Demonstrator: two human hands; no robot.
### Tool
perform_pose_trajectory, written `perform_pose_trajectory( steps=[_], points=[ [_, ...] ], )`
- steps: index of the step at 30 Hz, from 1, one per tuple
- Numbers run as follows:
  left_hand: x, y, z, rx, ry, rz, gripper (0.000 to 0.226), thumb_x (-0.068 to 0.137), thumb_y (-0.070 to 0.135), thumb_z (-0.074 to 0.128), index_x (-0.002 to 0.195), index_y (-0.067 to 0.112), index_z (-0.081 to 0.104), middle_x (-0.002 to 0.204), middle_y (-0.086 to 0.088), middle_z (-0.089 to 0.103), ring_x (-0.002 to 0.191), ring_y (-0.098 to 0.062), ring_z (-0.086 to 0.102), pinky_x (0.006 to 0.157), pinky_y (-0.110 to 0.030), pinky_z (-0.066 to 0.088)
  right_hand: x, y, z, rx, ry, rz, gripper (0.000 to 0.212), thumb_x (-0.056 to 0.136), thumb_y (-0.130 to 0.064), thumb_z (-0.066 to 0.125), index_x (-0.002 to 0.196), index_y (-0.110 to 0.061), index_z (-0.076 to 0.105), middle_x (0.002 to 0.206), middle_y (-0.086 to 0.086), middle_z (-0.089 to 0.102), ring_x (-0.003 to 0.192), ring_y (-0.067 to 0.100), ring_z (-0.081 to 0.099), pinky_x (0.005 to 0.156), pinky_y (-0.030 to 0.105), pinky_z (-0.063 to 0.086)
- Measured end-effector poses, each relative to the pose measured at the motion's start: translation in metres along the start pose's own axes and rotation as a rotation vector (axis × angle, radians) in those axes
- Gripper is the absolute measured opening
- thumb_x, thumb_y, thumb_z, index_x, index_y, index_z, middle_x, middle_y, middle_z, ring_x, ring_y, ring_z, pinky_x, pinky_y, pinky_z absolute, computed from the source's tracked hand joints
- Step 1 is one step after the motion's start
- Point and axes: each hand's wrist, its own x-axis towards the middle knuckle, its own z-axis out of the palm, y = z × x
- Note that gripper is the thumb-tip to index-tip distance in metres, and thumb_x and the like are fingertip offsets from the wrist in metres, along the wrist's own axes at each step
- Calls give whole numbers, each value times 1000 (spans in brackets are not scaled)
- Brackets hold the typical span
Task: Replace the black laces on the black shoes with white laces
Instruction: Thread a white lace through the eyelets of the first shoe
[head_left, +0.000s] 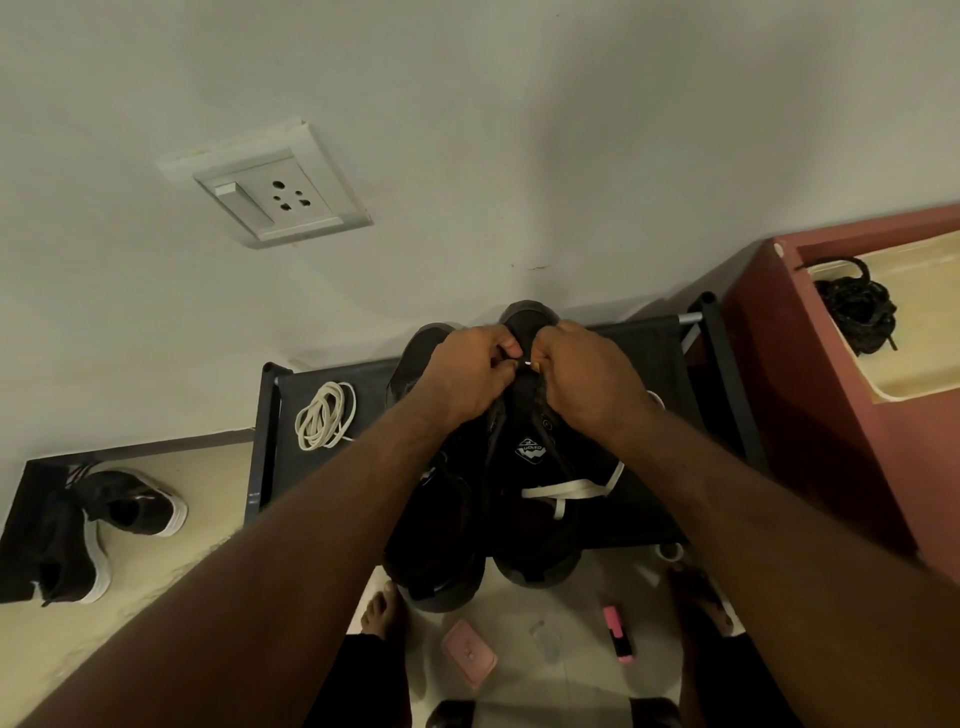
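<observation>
Two black shoes stand side by side on a black fabric rack (644, 353), toes toward the wall. On the right shoe (535, 499), a white lace (566, 491) trails loose across the tongue and off to the right. My left hand (467, 374) and my right hand (587, 374) meet near that shoe's toe end, each pinching the white lace at the lowest eyelets; a short bright bit shows between the fingertips. The left shoe (436, 551) is partly hidden under my left forearm. A coiled white lace (324, 415) lies on the rack's left side.
A bundle of black laces (857, 312) sits on a cream shelf inside a red-brown cabinet (810, 395) at right. Another black pair with white soles (104, 525) lies on the floor at left. A pink case (469, 656), a pink marker (618, 634) and my bare feet are below the rack.
</observation>
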Motion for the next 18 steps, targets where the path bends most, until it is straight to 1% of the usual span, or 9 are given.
perform_pose_trajectory(
  steps=[2,4,7,10,12,14,16,18],
  points=[
    [5,3,-9,24,-90,13,20,81,4,68,99,13,67,70,3,60,67,-18,58,74,-33,50,0,-2,-2,-74,-29,-29,11,92,-11,58,104,-12,60,98,4,51,81,19,46,69,30,32],
    [11,7,-15,78,-125,37,21,79,3,70,97,12,66,63,11,51,60,-12,50,69,-28,45,1,-3,-2,-97,-37,-37,17,91,-9,60,108,-10,60,104,8,55,87,22,53,69,29,31],
    [11,8,-11,88,-79,46,17,80,5,70,95,13,67,63,16,46,59,-10,46,64,-26,37,2,-2,0,-95,-44,-27,20,89,-8,60,109,-9,59,109,11,56,96,28,57,71,29,31],
    [8,1,-3,28,-30,20,14,83,9,70,95,16,67,64,14,52,57,-2,47,59,-21,36,3,-2,3,-82,-28,-22,22,88,-12,64,110,-9,58,109,11,56,94,27,57,71,30,32],
    [8,-2,-2,-26,-27,-3,13,83,10,71,94,17,68,64,8,57,56,-4,49,59,-21,39,3,-2,5,-75,-25,-23,19,88,-12,64,106,-10,59,105,9,55,91,26,57,69,30,32],
    [7,-3,-3,-54,-34,-16,12,84,9,71,92,18,67,65,6,57,56,-4,49,60,-22,40,3,0,5,-30,-15,-3,11,88,-8,61,95,-15,59,97,6,53,87,25,56,69,29,32],
    [5,-4,-4,-82,-27,-29,12,83,9,72,89,18,65,67,5,59,58,-5,51,62,-24,43,3,1,5,59,-11,43,19,86,-3,58,84,-21,54,90,0,50,83,22,54,69,29,33],
    [2,-3,-6,-83,-27,-36,11,82,10,74,85,16,65,70,2,63,61,-9,55,66,-27,46,2,0,6,172,2,102,26,84,1,58,79,-24,53,90,-2,54,84,20,55,73,30,40]
  ],
)
